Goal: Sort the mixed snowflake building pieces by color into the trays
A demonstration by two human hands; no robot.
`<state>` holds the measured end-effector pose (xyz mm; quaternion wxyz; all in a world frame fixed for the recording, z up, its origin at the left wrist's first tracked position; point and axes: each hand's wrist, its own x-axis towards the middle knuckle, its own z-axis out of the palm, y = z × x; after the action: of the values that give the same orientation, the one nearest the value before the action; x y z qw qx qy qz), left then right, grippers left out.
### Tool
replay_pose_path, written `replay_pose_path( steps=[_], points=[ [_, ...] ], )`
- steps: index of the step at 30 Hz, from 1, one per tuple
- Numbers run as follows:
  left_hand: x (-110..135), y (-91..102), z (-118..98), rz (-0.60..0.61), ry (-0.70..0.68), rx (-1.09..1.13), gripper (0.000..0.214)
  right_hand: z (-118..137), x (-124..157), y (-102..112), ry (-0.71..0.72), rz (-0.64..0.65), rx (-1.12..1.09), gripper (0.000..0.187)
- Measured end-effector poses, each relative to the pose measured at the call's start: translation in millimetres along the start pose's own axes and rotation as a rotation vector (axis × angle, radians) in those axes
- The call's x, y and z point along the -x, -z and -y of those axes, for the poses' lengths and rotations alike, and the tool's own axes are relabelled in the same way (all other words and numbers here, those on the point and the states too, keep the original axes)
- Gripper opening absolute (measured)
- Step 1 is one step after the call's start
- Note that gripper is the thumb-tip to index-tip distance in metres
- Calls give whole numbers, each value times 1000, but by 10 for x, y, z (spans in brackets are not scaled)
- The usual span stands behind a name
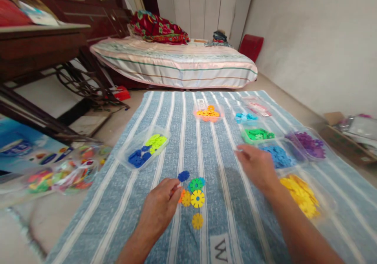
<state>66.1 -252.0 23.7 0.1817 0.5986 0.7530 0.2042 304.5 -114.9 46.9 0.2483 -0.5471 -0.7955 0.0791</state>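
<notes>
My left hand is closed in a pinch at the left side of a cluster of notched plastic snowflake discs. An orange disc shows right at its fingertips. In the cluster a yellow disc, a green disc and a dark blue disc are visible, seemingly joined. Just below lies or hangs another yellow disc. My right hand is over the cloth, left of the tub of light blue discs, fingers pressed together. Whatever it holds, if anything, is hidden.
Clear tubs hold yellow discs, purple discs, green discs and orange discs. A tray at left has dark blue and lime discs. Beyond the striped cloth stands a bed; a sewing table is left.
</notes>
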Motion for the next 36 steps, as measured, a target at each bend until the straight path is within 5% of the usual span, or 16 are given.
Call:
replay_pose_path(
  steps=[4, 10, 18, 26, 34, 36],
  points=[
    [66, 9, 74, -44, 36, 24, 19, 510, 386, -340, 350, 438, -24, 23],
    [155, 9, 75, 11, 78, -26, 22, 761, 428, -547, 541, 488, 53, 23],
    [198, -11, 65, 120, 127, -68, 29, 632, 377, -596, 391, 572, -147, 10],
    [191, -13, -10, 159, 123, -137, 28, 564, 472, -537, 440, 583, -222, 12],
    [184, -24, -3, 168, 164, -84, 13, 441, 437, -372, 142, 579, -546, 10],
    [184, -14, -2, 178, 182, -35, 11, 316, 265, -252, 93, 475, -531, 11]
  ],
)
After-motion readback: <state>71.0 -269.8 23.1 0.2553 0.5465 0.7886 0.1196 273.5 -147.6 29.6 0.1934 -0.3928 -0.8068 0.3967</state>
